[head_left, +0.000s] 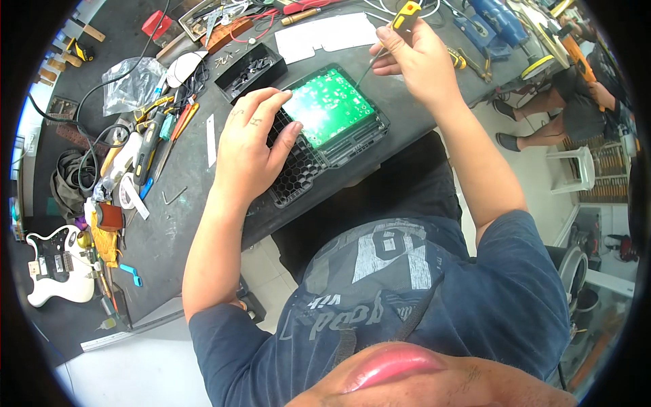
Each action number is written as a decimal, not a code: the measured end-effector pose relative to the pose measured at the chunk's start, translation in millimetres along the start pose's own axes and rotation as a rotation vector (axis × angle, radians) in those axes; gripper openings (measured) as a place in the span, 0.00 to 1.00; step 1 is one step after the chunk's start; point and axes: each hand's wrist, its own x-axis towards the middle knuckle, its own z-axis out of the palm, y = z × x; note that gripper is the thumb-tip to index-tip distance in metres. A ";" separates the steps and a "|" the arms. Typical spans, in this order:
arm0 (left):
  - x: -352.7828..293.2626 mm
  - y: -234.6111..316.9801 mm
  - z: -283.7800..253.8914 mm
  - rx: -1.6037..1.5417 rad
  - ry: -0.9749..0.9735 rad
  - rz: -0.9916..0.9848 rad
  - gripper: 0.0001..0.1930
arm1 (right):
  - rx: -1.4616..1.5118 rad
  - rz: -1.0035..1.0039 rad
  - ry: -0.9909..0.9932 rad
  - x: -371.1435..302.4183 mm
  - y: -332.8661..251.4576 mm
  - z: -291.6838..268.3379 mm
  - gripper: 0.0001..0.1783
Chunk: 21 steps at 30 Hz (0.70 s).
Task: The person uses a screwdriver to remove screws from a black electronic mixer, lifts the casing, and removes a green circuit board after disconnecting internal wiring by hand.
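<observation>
A green circuit board [332,102] sits in an open black plastic case [359,148] near the table's front edge. The case's honeycomb-patterned half [298,182] lies on its left, partly covered by my left hand [252,139]. That hand rests with its fingers stretched out and the thumb apart, fingertips at the board's left edge. My right hand [428,64] is closed round a yellow-and-black screwdriver [405,17], held tilted. Its thin shaft slants down toward the board's right edge; I cannot tell whether the tip touches anything.
Behind my left hand stands a black box [277,68] of small dark parts, beside a white sheet [325,37]. A hex key [175,196], assorted tools and a white guitar body [78,278] lie leftward. Pliers [483,68] and a blue machine [502,27] are at right. Another person stands beyond.
</observation>
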 end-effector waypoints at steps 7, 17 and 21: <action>-1.8 -1.2 0.9 0.015 -0.031 -0.024 0.21 | 0.175 0.053 0.030 2.4 7.0 -8.0 0.20; 16.5 19.6 -10.8 0.060 -0.240 0.023 0.26 | 0.276 0.033 0.037 4.5 6.0 -21.6 0.19; 28.9 25.8 -12.1 0.132 -0.367 0.052 0.29 | 0.241 0.127 0.149 7.9 16.3 -38.1 0.13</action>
